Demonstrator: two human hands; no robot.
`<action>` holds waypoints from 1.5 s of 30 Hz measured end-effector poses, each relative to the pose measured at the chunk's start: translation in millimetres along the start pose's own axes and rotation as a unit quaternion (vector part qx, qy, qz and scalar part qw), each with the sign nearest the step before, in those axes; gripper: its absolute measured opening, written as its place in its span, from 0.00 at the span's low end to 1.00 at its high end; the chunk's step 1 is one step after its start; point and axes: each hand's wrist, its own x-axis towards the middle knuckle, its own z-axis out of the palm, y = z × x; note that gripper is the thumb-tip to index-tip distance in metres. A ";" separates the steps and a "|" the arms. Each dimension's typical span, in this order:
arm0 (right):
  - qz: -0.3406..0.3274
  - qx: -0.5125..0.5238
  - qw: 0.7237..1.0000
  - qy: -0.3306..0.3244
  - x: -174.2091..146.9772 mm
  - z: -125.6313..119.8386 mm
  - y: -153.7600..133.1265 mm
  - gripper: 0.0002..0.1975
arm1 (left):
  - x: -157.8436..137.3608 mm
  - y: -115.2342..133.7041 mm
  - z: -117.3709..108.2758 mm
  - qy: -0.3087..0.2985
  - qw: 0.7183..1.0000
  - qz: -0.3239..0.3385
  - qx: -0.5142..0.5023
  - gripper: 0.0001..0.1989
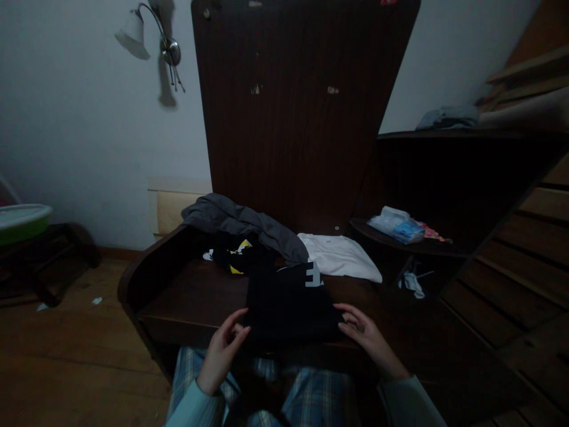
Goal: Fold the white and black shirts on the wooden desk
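A folded black shirt (288, 308) with grey lettering near its far right corner lies at the front of the dark wooden desk (191, 305). My left hand (226, 341) is at its left edge, thumb and fingers apart, fingertips touching or very near the cloth. At the right edge my right hand (362, 329) mirrors it, with thumb and forefinger spread and the other fingers curled. Neither hand visibly grips the fabric. Behind the shirt are a folded white garment (342, 256), a crumpled grey garment (249, 222) and a black garment with yellow and white print (240, 249).
A tall dark panel (302, 118) rises behind the desk. To the right, a corner shelf (427, 246) bears a plastic-wrapped packet (395, 225). The desk's raised curved side (146, 261) borders the left. A green basin (24, 224) rests on a stool at far left.
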 end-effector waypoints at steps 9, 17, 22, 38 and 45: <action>-0.006 -0.060 0.997 0.048 2.7 3.9 -1.5 0.18 | -2.0 2.4 9.8 0.036 0.995 0.031 0.088 0.19; -0.001 -0.015 0.990 0.139 14.5 11.0 12.5 0.19 | -1.5 11.9 14.1 0.086 0.985 0.038 0.146 0.18; -0.004 -0.013 0.988 0.154 18.1 10.1 25.3 0.23 | -0.4 9.3 17.9 0.077 0.970 0.023 0.231 0.15; -0.028 -0.098 0.989 0.108 16.0 13.4 16.4 0.18 | 4.9 1.9 4.0 0.090 0.947 0.109 0.287 0.15; -0.025 -0.123 0.988 0.089 8.3 17.2 1.7 0.18 | -5.0 -10.8 -2.3 0.061 0.963 0.130 0.229 0.26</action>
